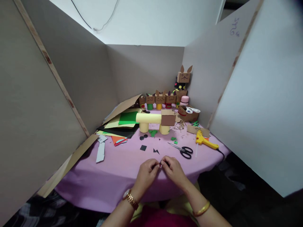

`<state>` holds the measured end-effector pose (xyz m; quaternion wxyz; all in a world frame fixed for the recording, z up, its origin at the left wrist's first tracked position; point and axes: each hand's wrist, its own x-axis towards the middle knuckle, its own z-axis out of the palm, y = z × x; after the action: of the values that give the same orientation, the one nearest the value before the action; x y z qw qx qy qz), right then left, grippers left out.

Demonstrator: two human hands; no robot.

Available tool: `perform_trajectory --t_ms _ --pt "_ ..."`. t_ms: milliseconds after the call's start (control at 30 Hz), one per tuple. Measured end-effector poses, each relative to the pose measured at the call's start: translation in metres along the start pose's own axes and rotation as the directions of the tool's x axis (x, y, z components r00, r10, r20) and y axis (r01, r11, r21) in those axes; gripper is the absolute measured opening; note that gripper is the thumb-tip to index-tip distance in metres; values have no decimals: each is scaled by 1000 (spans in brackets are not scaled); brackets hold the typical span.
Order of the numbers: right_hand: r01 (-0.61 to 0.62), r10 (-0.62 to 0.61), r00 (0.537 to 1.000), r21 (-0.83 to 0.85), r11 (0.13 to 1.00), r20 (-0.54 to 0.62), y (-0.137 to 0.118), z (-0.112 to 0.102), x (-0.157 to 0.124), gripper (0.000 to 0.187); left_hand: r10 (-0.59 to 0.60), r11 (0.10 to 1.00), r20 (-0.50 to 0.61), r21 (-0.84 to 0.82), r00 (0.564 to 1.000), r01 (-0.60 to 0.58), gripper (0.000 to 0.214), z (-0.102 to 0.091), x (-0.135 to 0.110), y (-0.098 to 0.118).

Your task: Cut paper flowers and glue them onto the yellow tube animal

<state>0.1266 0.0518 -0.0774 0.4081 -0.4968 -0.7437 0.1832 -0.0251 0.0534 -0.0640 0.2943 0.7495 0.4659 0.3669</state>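
Note:
My left hand [147, 171] and my right hand [172, 170] meet at the table's front edge. Their fingertips pinch a tiny dark piece that looks like black paper, mostly hidden by the fingers. Just beyond lie small black paper triangles [156, 151] and a black paper square [143, 148]. Black-handled scissors [183, 150] rest to the right, blades slightly apart. Farther back stands a yellow paper-tube animal body [149, 118] on tube legs, with a brown cardboard box head [168, 118]. Black scalloped cutouts [143, 137] and green paper cutouts [153, 133] are scattered near its legs.
At right, a yellow glue gun [205, 141] trails its cord over the edge. A cardboard box [188, 113] holds white-handled scissors [193, 110]. Coloured sheets [127, 118] pile up at left. Several cardboard-headed figures [160, 99] line the back. Tall panels [144, 66] surround the purple-covered table [113, 179].

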Motion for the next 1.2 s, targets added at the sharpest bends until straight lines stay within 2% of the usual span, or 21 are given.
perform_trajectory --t_ms 267,500,600,700,833,967,1200 --pt "-14 14 1000 46 999 6 1 0 -1 22 -26 991 115 -124 993 40 20 -6 6 -4" --pt "-5 5 1000 36 999 16 0 -1 0 24 -47 987 73 -149 996 58 22 -2 1 0" --pt "-12 9 1000 108 994 28 0 -2 -1 27 -85 974 87 -203 993 101 20 -4 4 0" --pt "-33 30 999 221 975 15 0 -2 -2 19 -124 948 123 -277 985 154 19 -8 10 -2" --pt "-17 12 1000 213 977 22 -1 -2 -2 18 -140 921 170 -339 975 191 20 -10 13 -2" --pt "-22 14 999 197 980 39 -1 -4 -1 25 -129 922 161 -345 978 179 18 -6 10 -1" --pt "-73 61 997 287 955 48 0 -6 -1 26 -123 920 114 -358 986 156 16 -6 9 -1"
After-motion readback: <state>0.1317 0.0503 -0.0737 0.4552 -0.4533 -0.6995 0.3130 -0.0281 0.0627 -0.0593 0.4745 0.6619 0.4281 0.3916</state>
